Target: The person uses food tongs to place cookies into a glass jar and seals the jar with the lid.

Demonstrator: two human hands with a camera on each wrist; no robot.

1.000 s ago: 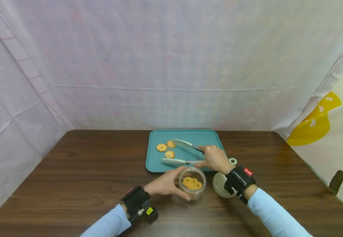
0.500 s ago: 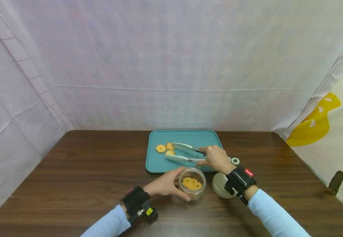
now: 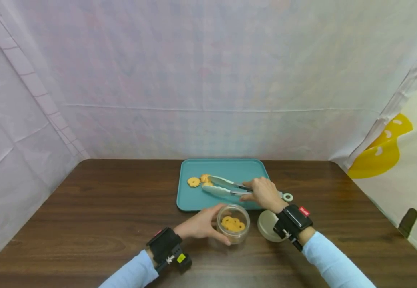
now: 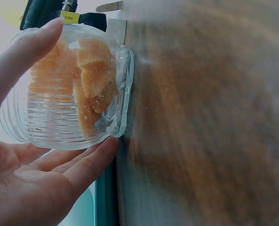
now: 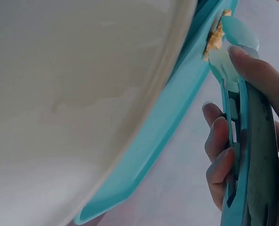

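Note:
My left hand curves its thumb and fingers round a clear jar standing on the table; several cookies lie inside it. My right hand grips tongs with pale green tips. Those tips reach left over the teal tray, around the near-right cookie, which they partly hide. Against the upper tip lies a second cookie, and a flower-shaped cookie sits left of both. In the right wrist view the fingers wrap the tongs' handle.
A round whitish lid lies on the dark wood table, right of the jar and partly under the right wrist. It fills much of the right wrist view. Behind the table hangs a pale cloth.
The tongs' tips have drawn closer together around the near-right cookie. The cookies have shifted slightly left and up on the tray. The left hand and jar stay put.

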